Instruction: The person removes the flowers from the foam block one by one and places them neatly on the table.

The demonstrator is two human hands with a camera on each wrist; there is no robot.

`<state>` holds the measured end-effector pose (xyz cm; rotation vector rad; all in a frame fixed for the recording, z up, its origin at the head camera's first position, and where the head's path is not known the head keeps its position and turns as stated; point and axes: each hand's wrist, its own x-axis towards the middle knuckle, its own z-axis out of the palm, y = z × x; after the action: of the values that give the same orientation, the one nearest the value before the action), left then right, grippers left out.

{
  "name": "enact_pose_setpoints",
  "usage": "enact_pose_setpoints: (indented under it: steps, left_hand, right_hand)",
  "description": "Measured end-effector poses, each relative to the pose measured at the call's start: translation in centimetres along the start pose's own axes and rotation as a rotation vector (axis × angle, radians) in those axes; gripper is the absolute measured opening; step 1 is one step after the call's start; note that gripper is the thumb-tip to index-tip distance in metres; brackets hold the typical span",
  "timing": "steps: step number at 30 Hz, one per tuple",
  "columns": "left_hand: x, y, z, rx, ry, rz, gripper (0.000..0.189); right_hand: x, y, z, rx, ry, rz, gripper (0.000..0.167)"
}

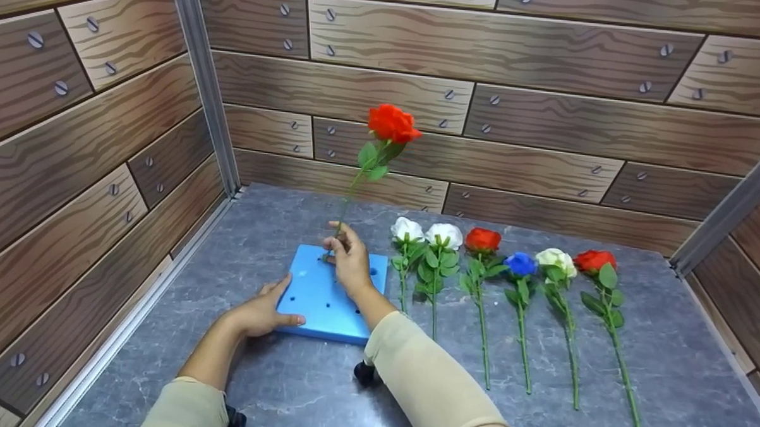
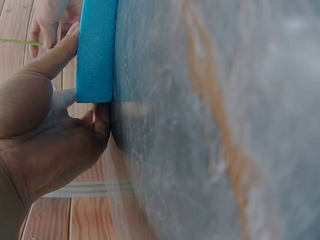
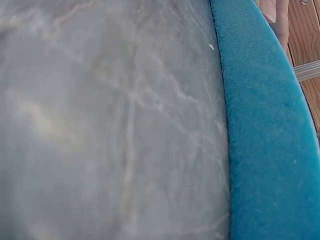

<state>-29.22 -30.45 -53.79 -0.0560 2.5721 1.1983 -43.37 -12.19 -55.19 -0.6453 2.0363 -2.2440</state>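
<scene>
A red rose (image 1: pixel 392 123) stands almost upright, its stem pinched low down by my right hand (image 1: pixel 351 263). The stem's bottom meets a blue foam block (image 1: pixel 314 290) by a hole near the far left corner; whether it has entered the hole is hidden. My left hand (image 1: pixel 259 313) grips the block's near left corner, thumb along the front and fingers at the left side. In the left wrist view, the left hand (image 2: pixel 50 125) holds the block's end (image 2: pixel 96 55). Mostly the block's side (image 3: pixel 270 130) fills the right wrist view, with part of a hand at the top.
Right of the block lie two white roses (image 1: pixel 407 230), a red rose (image 1: pixel 483 240), a blue rose (image 1: pixel 521 264), a cream rose (image 1: pixel 556 261) and another red rose (image 1: pixel 596 261). They rest on a grey marbled table (image 1: pixel 285 387). Wood-patterned walls (image 1: pixel 384 81) surround it.
</scene>
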Motion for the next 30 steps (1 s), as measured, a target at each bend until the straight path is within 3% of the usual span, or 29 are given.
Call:
enact_pose_setpoints:
  steps: [7,15,22,30]
  left_hand:
    - [0.2,0.6,0.1,0.005,-0.012,-0.003,0.116]
    - [0.1,0.8,-0.1,0.006,-0.034,0.000,0.118]
    - [0.1,0.5,-0.1,0.002,-0.030,-0.009,0.120]
    - [0.1,-0.1,0.0,0.005,-0.035,-0.016,0.119]
  right_hand:
    - [-0.3,-0.9,-0.9,0.091,0.048,0.026,0.033]
    - [-1.2,-2.2,-2.0,0.200,0.003,0.071,0.021]
    - [-2.4,-3.6,-2.3,0.191,-0.061,0.089,0.014]
    - [-3.9,-4.7,-2.7,0.161,-0.091,0.100,0.023]
